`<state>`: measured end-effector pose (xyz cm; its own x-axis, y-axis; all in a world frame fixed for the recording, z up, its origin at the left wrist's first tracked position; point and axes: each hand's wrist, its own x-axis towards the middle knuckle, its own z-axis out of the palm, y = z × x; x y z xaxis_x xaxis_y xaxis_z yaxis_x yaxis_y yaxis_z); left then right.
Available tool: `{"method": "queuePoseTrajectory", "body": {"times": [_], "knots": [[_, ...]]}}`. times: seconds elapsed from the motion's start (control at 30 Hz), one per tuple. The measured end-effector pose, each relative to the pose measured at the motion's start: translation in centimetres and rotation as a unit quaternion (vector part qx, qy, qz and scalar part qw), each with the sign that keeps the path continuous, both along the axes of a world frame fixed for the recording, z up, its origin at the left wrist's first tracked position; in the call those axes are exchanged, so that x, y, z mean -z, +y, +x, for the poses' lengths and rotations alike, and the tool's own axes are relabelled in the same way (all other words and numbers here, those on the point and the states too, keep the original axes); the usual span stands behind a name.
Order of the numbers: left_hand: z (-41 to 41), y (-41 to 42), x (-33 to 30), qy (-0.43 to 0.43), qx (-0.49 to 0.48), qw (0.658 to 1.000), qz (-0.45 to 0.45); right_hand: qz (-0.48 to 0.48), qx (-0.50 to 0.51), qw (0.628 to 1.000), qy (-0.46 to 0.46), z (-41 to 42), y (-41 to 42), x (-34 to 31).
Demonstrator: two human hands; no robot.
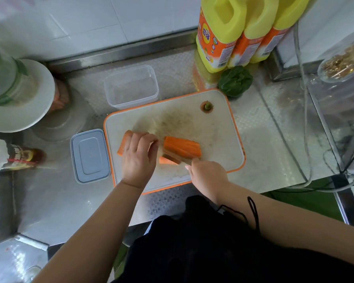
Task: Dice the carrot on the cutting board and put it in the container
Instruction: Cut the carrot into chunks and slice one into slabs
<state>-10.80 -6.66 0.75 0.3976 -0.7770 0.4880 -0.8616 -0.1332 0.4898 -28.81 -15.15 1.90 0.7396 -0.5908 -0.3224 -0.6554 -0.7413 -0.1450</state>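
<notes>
Both forearms are bare from wrist to elbow, with no sleeves showing behind the left hand (138,158) or the right hand (207,176). The person wears a black garment (192,252) on the torso. A thin black cord (252,211) loops across the forearm behind the right hand.

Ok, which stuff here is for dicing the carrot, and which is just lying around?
For the job: carrot pieces, knife, cutting board, clear container, both hands.
Lying about: grey lid, yellow oil jugs, leafy green, sauce bottle, cut carrot top.
</notes>
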Motion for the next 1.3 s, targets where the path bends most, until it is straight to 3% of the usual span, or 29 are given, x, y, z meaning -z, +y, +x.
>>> {"method": "queuePoseTrajectory", "body": {"times": [0.1,0.2,0.43,0.77,1.0,1.3], "knots": [[-0.9,0.9,1.2,0.004,0.021,1.000,0.022,0.065,0.047,0.997,0.017,-0.1,-1.5,-0.2],[-2.5,1.9,2.9,0.004,0.010,0.994,0.113,0.111,0.061,0.991,0.031,0.1,-2.3,-0.5],[-3.5,3.1,4.4,0.009,-0.021,0.972,0.234,0.185,0.010,0.983,0.003,-0.4,-2.5,-0.8],[-2.9,3.5,4.4,0.037,0.007,0.982,0.183,0.249,0.013,0.968,0.016,-0.2,-2.5,-0.4],[-3.3,3.3,4.6,0.188,-0.067,0.961,0.193,0.216,0.039,0.975,0.028,-0.8,-2.2,-0.2],[-3.3,1.6,5.1,0.176,-0.034,0.971,0.156,0.183,0.045,0.982,0.023,-0.9,-1.9,-0.7]]}}
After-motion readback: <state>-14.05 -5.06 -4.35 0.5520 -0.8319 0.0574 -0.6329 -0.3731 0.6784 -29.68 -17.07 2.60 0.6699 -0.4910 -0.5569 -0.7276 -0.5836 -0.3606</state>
